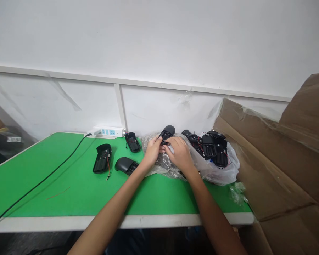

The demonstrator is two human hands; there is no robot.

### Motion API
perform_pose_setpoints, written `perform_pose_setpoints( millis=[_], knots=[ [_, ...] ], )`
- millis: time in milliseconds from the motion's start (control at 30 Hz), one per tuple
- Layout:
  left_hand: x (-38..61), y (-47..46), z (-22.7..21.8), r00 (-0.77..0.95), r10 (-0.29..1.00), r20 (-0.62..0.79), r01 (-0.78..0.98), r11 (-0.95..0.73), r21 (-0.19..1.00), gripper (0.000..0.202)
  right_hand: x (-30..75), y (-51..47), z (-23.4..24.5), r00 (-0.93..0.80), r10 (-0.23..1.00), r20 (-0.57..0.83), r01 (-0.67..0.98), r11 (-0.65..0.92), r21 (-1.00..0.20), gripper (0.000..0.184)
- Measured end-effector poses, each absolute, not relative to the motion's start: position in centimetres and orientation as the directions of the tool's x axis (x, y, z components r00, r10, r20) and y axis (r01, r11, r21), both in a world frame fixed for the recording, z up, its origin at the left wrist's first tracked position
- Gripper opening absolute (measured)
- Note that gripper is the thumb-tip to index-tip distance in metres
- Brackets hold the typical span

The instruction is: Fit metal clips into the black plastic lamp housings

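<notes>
Both hands meet over a crumpled clear plastic bag (223, 173) at the back of the green table (69, 191). My left hand (152, 151) and my right hand (178, 152) together grip one black plastic housing (167, 133), its rounded end pointing away from me. The fingers of both hands are closed on it. A pile of similar black housings (211, 147) with red wires lies on the bag just right of my right hand.
Three more black housings lie left of my hands: one (102, 158), one (126, 165) and one (133, 141) near the wall. A white power strip (106, 131) with a black cable (42, 180) runs across the table. A large cardboard box (276, 156) stands at the right.
</notes>
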State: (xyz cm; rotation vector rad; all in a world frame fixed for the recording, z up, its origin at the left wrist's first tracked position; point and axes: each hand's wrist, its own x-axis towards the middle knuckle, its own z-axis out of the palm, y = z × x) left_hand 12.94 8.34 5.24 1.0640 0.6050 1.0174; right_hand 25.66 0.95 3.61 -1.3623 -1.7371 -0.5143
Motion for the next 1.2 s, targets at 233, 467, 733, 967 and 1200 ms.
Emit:
perform_pose_setpoints(
  millis=[233,467,733,967,1200],
  knots=[
    [12.9,8.2,5.3,0.439,0.897,0.057,-0.373,0.124,0.919,0.016,25.6,1.0,3.5,-0.055,0.582,0.811,0.934,0.318,-0.165,0.015],
    [12.9,8.0,5.2,0.426,0.903,0.055,-0.393,0.131,0.910,0.019,25.6,0.9,3.6,-0.071,0.604,0.794,0.940,0.307,-0.149,0.015],
    [12.9,8.2,4.9,0.468,0.877,0.107,-0.379,0.090,0.921,0.024,25.7,0.7,3.8,-0.094,0.664,0.742,0.964,0.247,-0.099,0.020],
    [13.0,8.6,4.4,0.472,0.870,0.143,-0.365,0.045,0.930,0.026,25.7,1.1,3.3,-0.115,0.648,0.753,0.971,0.235,-0.053,0.020],
    [13.0,8.4,4.6,0.468,0.871,0.148,-0.385,0.050,0.922,0.021,25.3,1.3,2.7,-0.106,0.604,0.790,0.962,0.262,-0.071,0.019]
  ],
)
